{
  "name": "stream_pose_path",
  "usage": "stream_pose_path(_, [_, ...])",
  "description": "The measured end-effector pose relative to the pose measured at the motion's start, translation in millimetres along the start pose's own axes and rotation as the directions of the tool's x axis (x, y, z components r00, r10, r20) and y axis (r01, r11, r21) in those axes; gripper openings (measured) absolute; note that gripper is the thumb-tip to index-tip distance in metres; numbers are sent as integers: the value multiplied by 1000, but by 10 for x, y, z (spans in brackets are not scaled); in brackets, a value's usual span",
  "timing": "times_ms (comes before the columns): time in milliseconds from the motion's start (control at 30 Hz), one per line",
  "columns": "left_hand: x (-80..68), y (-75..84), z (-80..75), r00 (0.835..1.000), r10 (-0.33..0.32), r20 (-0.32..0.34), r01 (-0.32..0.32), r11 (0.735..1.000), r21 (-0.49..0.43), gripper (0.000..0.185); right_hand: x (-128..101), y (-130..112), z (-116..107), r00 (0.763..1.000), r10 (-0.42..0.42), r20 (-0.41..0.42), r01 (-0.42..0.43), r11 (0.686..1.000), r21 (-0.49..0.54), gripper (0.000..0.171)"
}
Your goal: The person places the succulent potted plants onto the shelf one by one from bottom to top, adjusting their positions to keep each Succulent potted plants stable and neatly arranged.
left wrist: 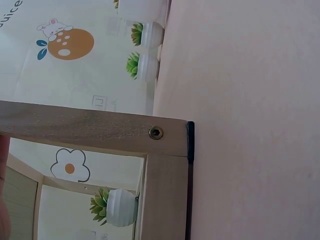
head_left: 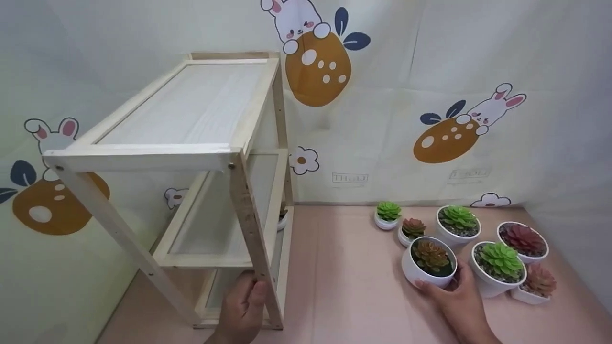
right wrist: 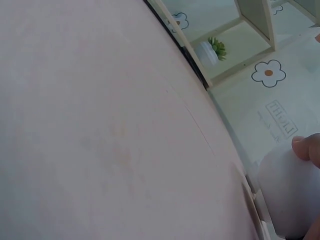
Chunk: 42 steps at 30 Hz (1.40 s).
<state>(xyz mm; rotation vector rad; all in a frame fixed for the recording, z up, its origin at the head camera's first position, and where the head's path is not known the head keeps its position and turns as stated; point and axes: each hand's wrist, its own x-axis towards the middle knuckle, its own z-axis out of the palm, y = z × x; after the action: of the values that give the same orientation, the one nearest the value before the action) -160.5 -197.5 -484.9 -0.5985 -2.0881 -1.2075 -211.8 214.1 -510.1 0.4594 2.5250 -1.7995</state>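
Observation:
A three-tier wooden shelf stands on the left of the head view. My left hand grips its front right leg below the middle tier; in the left wrist view only a sliver of fingers shows beside the wood. Over on the right, my right hand holds a round white pot with a brownish-red succulent, thumb on the near side. The right wrist view shows the white pot with the thumb against it. On the shelf's lowest tier sits a small potted green succulent.
Several potted succulents stand around the held pot: small green, small red, larger green ones, dark red and pink. A printed cloth hangs behind the pink tabletop.

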Motion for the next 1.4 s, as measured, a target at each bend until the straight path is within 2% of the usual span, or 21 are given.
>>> stream_pose_path(167, [-3, 4, -12, 1000, -1, -12, 0, 1000, -26, 21, -20, -28, 13, 1000, 0, 14, 0, 1000, -25, 119])
stream_pose_path(333, [4, -34, -5, 999, 38, -23, -38, 999, -36, 20, -45, -74, 16, 1000, 8, 22, -7, 998, -58, 119])
stream_pose_path(567, [41, -56, 19, 996, 78, -45, -81, 994, -70, 17, -107, -114, 76, 998, -68, 0, 68, 997, -42, 108])
stream_pose_path(667, [49, -45, 16, 997, 69, -38, -72, 993, -92, 18, -130, -129, 129, 994, -113, -3, 113, 994, -9, 101])
stream_pose_path(733, [47, -40, 14, 997, 63, -34, -66, 993, -93, 18, -140, -152, 156, 994, -113, 6, 113, 994, 5, 100])
stream_pose_path(1000, [23, -28, 13, 999, 29, -22, -30, 996, -89, 23, -148, -278, 251, 990, -124, 68, 121, 992, 48, 106])
stream_pose_path(1267, [38, -40, 9, 997, 68, -27, -71, 992, -106, 21, -157, -389, 407, 988, -127, 92, 126, 992, 21, 104])
stream_pose_path(1400, [50, -26, 5, 998, 60, -16, -61, 993, -99, 21, -167, -455, 503, 984, -154, 90, 154, 988, 11, 101])
